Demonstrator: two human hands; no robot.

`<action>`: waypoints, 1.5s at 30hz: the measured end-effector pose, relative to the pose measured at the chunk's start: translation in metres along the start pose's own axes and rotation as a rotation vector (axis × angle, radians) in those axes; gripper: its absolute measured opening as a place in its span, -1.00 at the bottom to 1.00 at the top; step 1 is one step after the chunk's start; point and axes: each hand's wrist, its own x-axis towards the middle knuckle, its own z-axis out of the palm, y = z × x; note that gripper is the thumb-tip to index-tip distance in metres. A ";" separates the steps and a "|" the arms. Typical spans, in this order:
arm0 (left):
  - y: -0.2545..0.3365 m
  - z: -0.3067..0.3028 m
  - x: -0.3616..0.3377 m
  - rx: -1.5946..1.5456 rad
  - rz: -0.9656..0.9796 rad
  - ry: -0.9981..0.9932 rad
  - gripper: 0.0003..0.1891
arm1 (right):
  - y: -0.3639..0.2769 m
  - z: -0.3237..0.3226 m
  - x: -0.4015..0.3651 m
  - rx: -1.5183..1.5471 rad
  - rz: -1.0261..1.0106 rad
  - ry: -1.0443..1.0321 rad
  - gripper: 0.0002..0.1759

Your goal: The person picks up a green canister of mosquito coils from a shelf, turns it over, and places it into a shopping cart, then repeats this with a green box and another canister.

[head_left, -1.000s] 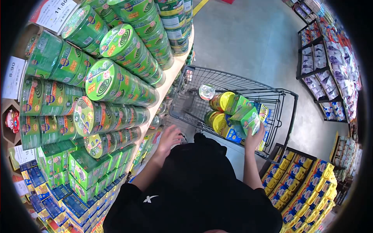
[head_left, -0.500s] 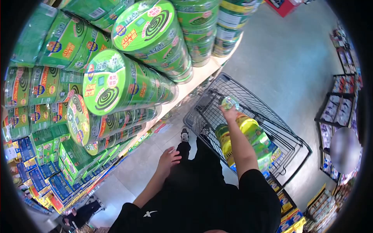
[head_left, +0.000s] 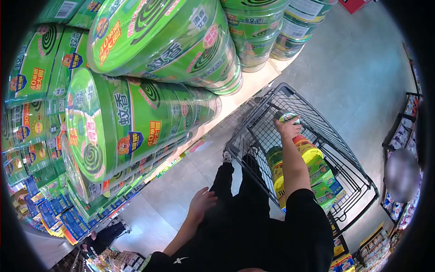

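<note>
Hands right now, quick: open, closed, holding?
Left hand: open, fingers loosely bent, nothing visibly held.
Right hand: closed on the round container; can't tell if it's lifted off the cart.

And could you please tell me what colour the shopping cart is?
The shopping cart is dark grey, nearly black; it shows best in the head view.

Tubs point(head_left: 154, 122) are stacked on a shelf point(head_left: 259, 78) at the left. To its right, a cart point(head_left: 232, 148) is stood on the floor point(head_left: 358, 77); inside, a can point(head_left: 286, 116) is placed ahead of canisters point(head_left: 312, 155) and boxes point(head_left: 322, 183). Racks point(head_left: 408, 124) are set at the far right.
</note>
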 end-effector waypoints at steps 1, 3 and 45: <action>0.000 -0.001 0.000 -0.010 -0.003 0.002 -0.44 | 0.001 0.001 -0.001 0.019 0.001 0.029 0.60; 0.001 -0.001 -0.001 -0.007 0.009 -0.003 -0.44 | 0.002 0.000 -0.001 0.011 -0.002 0.017 0.58; 0.136 -0.072 -0.163 -0.027 0.449 -0.685 -0.28 | 0.085 -0.267 -0.514 0.917 -1.363 -0.657 0.03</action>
